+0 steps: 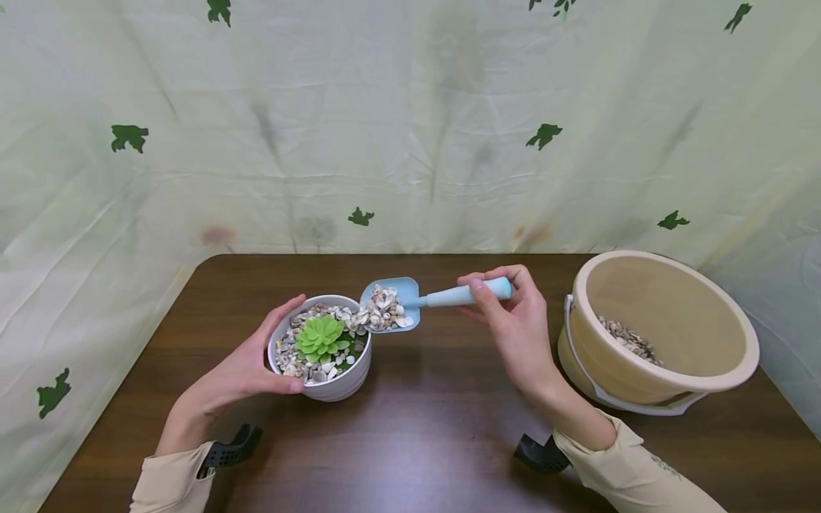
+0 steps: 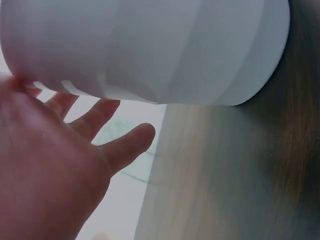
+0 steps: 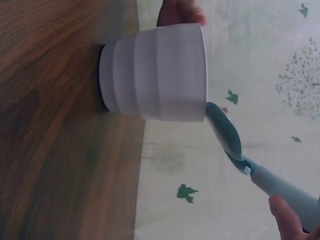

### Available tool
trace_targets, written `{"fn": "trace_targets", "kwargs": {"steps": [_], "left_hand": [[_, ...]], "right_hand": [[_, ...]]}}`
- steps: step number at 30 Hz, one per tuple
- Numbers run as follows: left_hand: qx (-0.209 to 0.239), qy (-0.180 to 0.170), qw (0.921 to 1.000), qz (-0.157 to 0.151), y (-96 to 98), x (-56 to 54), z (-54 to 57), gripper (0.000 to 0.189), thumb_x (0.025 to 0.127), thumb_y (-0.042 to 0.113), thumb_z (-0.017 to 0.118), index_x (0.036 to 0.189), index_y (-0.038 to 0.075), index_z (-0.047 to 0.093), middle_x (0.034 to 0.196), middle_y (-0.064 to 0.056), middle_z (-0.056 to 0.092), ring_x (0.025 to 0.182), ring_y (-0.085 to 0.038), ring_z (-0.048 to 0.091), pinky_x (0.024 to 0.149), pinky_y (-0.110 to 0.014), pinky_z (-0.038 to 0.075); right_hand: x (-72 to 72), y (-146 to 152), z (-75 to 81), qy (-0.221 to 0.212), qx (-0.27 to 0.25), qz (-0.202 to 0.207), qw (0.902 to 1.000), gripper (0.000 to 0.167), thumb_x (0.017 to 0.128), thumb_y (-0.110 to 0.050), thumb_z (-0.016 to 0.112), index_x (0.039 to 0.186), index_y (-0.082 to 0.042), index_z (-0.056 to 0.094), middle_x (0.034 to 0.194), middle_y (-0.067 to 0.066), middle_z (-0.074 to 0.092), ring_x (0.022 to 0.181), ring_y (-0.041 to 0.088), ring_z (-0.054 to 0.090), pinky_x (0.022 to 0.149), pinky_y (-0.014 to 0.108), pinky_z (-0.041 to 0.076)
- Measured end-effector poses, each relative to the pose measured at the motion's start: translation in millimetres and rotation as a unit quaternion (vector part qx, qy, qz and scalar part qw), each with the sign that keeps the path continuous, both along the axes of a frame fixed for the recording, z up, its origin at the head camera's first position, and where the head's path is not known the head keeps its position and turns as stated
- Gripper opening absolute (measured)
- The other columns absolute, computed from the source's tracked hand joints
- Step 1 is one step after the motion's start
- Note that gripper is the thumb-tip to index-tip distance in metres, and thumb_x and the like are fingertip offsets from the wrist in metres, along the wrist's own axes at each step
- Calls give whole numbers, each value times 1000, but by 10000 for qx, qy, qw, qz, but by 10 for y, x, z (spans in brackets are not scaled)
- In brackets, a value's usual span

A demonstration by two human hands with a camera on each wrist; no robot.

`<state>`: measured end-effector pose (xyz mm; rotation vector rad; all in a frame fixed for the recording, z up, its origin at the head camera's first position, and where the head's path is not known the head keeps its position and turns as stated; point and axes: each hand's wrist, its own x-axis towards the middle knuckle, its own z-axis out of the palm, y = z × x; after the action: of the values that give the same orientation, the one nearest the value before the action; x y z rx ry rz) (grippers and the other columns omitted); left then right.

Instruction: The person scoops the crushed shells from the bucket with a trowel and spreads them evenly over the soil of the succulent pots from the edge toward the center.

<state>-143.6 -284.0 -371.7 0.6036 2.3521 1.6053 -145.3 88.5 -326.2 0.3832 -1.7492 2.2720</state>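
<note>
A white ribbed flower pot stands on the table, holding a green succulent among pebbles and shell bits. My left hand grips the pot from its left side, thumb at the near rim and fingers toward the far rim. In the left wrist view, the pot's smooth wall fills the top. My right hand holds a light-blue hand shovel by its handle. Its blade, loaded with small shells, overlaps the pot's right rim. The right wrist view has the blade tilted down with its tip at the rim.
A beige bucket with a lowered handle stands on the right of the brown table, more small shells inside. A pale curtain with green leaf prints hangs behind the table.
</note>
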Motion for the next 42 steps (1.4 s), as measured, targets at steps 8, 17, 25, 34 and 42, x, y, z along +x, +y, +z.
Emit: {"fn": "trace_targets", "kwargs": {"steps": [8,17,25,34,42], "left_hand": [[572,-522,9969,-103,-16,31,8,107,75,-3,78,157,29,17,152,-11,21,123,-25,43,88,-29,47],[228,5,9997,109,3,-7,-25,116,68,-2,83,156,31,15,153,-6,24,129,-21,35,94,-20,39],[372,-276,9988,-133,6,14,22,105,75,0,79,158,23,18,156,-8,20,127,-19,39,92,-21,41],[558,-179,9983,72,47,10,5,111,71,-3,79,157,29,16,152,-9,25,128,-22,37,94,-21,38],[42,55,9996,262,101,3,10,111,70,4,84,155,34,19,151,-6,27,128,-27,34,94,-21,37]], "right_hand": [[8,-10,32,17,3,58,10000,26,94,-8,66,106,4,47,107,24,67,98,35,66,82,53,51],[16,-16,56,66,116,83,9999,25,95,-8,65,108,4,47,107,22,66,99,35,66,82,50,52],[37,-36,72,130,122,167,9997,24,95,-5,65,107,5,47,107,26,64,99,36,66,82,48,53],[61,-49,114,212,227,202,9993,25,94,-5,66,107,5,47,108,23,65,99,36,65,83,45,53],[82,-56,127,246,335,123,9991,26,93,-5,66,107,5,47,107,22,65,99,35,65,83,46,53]]}}
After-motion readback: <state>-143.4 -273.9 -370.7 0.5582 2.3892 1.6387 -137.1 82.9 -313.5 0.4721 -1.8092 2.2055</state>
